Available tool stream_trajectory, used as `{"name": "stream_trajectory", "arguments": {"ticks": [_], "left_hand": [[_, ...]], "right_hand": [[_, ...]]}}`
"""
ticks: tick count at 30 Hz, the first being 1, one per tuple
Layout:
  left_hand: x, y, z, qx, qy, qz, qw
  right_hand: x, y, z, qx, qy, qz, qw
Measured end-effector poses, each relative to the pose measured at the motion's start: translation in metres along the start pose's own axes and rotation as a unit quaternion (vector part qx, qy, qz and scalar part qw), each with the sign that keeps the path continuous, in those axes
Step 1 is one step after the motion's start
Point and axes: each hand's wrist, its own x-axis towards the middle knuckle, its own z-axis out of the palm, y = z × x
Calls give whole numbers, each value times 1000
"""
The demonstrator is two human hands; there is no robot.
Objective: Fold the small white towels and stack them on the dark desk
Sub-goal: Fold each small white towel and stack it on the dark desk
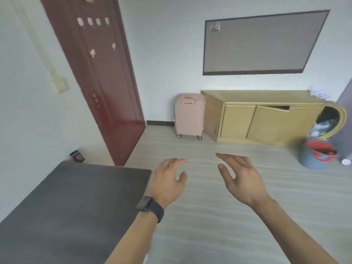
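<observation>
Left hand, right hand out front, fingers loose, gripping nothing. Desk at 8 o'clock; suitcase, probably, at 12.

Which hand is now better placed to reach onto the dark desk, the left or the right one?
Probably the left. The left hand hovers open beside the edge of the dark desk; the right hand is open over the floor, farther away.

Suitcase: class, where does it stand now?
Head view, centre: the suitcase stands on the floor by the far wall, beside the cabinet, right of the door.
</observation>
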Motion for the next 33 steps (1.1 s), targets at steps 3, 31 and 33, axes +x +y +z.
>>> {"name": "stream_trajectory", "arguments": {"ticks": [3,31,33], "left_hand": [[66,57,29,12,-20,73,997],[592,334,325,-76,-93,269,956],[624,354,353,-75,-90,271,955]], "right_hand": [[32,54,-48,-17,48,29,998],[374,468,-194,-153,170,181,957],[403,510,-203,-155,172,178,956]]}}
